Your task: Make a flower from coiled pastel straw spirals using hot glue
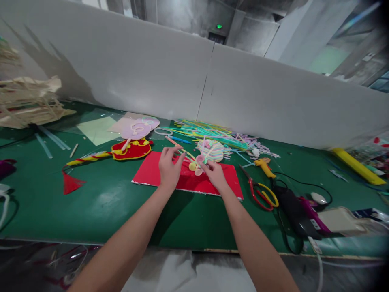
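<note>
A red board lies on the green table. Over its middle, my right hand pinches a small craft piece made of pink, yellow and green coils with thin pale stems. My left hand is on the board's left half, fingers curved and apart, close to the stems; no object shows clearly between its fingers. Just behind my hands lies a striped pastel piece. A red and yellow fan-shaped piece with a twisted handle and red tassel rests to the left.
Pastel strips are heaped along the white partition. On the right are scissors, a yellow glue gun with its cord, a black case and a yellow bar. A pale wooden model stands far left.
</note>
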`<action>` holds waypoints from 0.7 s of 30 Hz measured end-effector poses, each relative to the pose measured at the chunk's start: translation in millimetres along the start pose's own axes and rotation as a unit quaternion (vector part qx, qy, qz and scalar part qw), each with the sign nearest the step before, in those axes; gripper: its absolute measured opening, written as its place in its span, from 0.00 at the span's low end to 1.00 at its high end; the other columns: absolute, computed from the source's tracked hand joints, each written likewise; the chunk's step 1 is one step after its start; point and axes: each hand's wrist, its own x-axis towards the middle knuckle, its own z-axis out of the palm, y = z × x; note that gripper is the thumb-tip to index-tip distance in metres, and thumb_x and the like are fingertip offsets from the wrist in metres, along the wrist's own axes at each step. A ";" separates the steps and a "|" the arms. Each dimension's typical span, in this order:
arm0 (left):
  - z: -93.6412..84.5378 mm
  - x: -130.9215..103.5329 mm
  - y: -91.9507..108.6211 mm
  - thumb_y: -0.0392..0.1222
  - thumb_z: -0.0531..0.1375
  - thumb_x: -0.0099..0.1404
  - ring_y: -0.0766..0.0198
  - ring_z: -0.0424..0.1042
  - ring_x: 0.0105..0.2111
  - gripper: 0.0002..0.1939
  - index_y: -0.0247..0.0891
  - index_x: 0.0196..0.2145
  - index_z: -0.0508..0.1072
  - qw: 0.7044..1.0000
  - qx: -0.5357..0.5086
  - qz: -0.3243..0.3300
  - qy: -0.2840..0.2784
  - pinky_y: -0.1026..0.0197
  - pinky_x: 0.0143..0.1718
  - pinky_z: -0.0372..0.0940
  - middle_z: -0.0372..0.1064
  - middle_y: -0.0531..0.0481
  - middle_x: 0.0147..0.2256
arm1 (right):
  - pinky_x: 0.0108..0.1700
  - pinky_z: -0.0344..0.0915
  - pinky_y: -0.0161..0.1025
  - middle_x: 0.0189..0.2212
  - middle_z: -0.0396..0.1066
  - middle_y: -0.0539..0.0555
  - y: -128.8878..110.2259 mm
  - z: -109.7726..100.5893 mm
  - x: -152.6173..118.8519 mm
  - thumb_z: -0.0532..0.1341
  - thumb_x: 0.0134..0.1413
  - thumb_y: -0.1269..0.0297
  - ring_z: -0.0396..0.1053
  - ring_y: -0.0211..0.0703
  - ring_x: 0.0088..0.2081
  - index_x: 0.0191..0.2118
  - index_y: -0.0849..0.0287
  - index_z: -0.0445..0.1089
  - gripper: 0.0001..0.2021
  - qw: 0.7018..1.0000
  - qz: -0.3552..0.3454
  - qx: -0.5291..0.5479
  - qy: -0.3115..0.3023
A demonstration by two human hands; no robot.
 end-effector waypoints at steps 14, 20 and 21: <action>7.0 -2.8 0.1 0.42 0.58 0.60 0.59 0.67 0.35 0.07 0.42 0.35 0.74 0.976 0.078 0.100 -0.176 0.59 0.39 0.58 0.72 0.50 0.32 | 0.28 0.50 0.34 0.20 0.57 0.46 -3.1 3.1 -2.3 0.56 0.51 0.53 0.52 0.37 0.24 0.23 0.59 0.65 0.15 0.999 -0.024 -0.018 -0.041; 7.0 -2.5 -2.4 0.45 0.57 0.59 0.61 0.68 0.33 0.09 0.40 0.33 0.74 0.985 0.038 0.033 -0.164 0.61 0.36 0.61 0.73 0.49 0.31 | 0.27 0.50 0.34 0.20 0.57 0.46 -2.3 3.2 -1.7 0.54 0.52 0.52 0.53 0.36 0.24 0.24 0.59 0.66 0.16 0.998 -0.021 0.009 -0.059; 7.2 -2.6 -3.2 0.45 0.57 0.59 0.61 0.69 0.33 0.09 0.40 0.33 0.74 0.986 0.029 0.024 -0.165 0.61 0.35 0.61 0.73 0.49 0.31 | 0.27 0.51 0.34 0.20 0.58 0.46 -3.1 3.3 -2.0 0.54 0.53 0.52 0.54 0.37 0.24 0.26 0.59 0.66 0.15 0.998 -0.020 0.014 -0.065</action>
